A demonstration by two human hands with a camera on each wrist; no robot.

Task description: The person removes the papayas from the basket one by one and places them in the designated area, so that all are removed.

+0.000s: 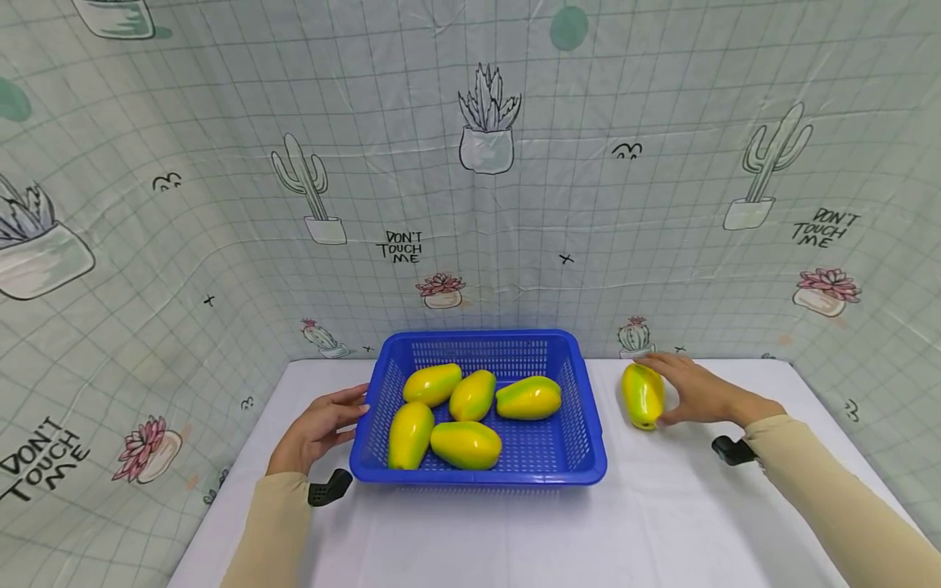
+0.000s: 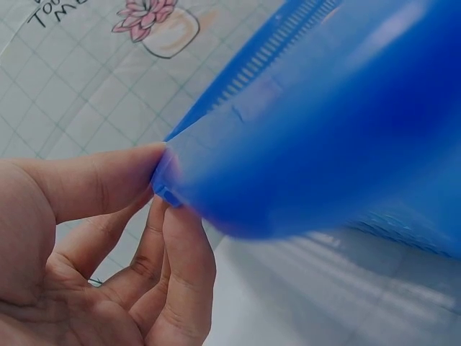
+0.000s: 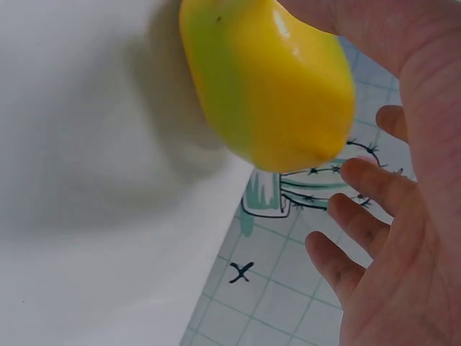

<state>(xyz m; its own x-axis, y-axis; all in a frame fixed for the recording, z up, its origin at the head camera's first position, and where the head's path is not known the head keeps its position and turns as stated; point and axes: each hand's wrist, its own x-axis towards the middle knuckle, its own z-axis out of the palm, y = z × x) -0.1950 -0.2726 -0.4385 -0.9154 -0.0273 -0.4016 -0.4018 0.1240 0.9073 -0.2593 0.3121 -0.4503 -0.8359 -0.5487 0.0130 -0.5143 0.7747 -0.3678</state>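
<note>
My left hand is at the left side of a blue plastic basket. In the left wrist view its thumb and a finger pinch the basket's rim. Several glossy yellow-green papayas lie inside the basket. To the right of it, a single papaya lies on the table, with my right hand reaching around its right side. The right wrist view has the thumb overlapping this papaya, while the other fingers are spread apart, away from its skin.
A white cloth covers the table. Behind and at both sides hangs a grid-patterned curtain printed with cacti, meeting the table's back edge close behind the basket. A black wrist device sits on each sleeve cuff.
</note>
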